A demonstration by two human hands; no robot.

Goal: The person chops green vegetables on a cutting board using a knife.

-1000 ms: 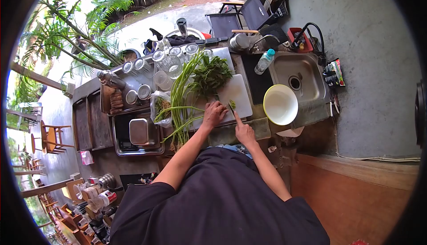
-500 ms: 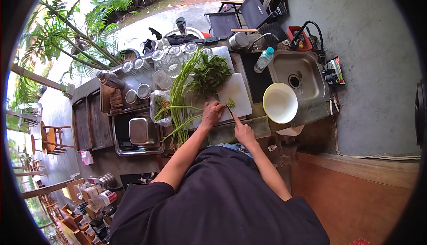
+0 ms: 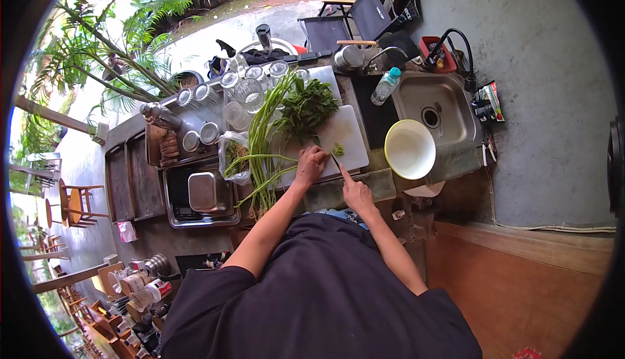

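Observation:
My left hand (image 3: 312, 164) is closed, fingertips bent down, over the white cutting board (image 3: 355, 128). It pins the end of some long green stalks (image 3: 260, 124); the piece under the fingers is mostly hidden. My right hand (image 3: 357, 195) grips a knife (image 3: 336, 161), its index finger stretched along the top and the blade close beside my left fingertips. Just beyond the blade lies a small heap of chopped green pieces (image 3: 338, 150). Dark leafy greens (image 3: 307, 108) rest at the far left of the board, next to the stalks.
Right of the board stand a white bowl with a yellow-green rim (image 3: 388, 139), a bottle with a turquoise cap (image 3: 386, 87) and a steel sink (image 3: 449, 139). Glass mugs (image 3: 249, 95), a plastic bag (image 3: 232, 157) and a metal tray (image 3: 170, 212) are to the left.

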